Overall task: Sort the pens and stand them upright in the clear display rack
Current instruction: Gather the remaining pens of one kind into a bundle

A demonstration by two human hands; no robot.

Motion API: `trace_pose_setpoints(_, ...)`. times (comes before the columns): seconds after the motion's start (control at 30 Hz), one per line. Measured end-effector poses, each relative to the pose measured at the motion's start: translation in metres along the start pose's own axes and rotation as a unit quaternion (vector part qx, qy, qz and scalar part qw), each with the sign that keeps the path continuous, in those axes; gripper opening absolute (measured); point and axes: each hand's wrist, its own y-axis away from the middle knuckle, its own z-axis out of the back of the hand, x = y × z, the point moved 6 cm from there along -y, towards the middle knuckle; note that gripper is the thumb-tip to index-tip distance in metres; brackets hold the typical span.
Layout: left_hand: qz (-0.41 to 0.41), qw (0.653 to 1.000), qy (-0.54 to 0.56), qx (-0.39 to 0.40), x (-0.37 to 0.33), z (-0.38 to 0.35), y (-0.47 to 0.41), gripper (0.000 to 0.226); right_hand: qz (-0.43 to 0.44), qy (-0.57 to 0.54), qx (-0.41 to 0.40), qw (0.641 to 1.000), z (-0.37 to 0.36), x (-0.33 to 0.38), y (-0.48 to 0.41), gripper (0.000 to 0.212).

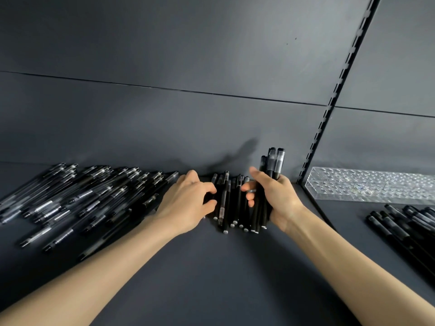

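My right hand (274, 196) grips a bundle of black pens (273, 165) that stands nearly upright, caps sticking out above my fingers. A row of black pens (231, 203) lies flat on the dark shelf between my hands. My left hand (188, 201) rests on the left edge of that row, its curled fingertips touching the pens. The clear display rack (367, 187) with many holes sits to the right against the back wall and holds no pens.
A large loose pile of clear-barrelled pens (77, 201) spreads over the left of the shelf. Another heap of black pens (407, 227) lies at the right edge, in front of the rack. A slotted upright rail (329, 107) runs up the back wall.
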Motion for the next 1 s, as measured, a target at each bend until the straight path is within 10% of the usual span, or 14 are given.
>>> trace_pose_setpoints(0.8,0.019,0.943,-0.322,0.087,0.019,0.002,0.007,0.014,-0.018,-0.009,0.089,0.996,-0.021,-0.011,0.008,0.020)
trace_pose_setpoints(1.0,0.015,0.993,0.118,0.027,-0.011,0.017,0.009,0.037,0.047,-0.003,0.070,0.996,-0.022,-0.001,0.010,0.044)
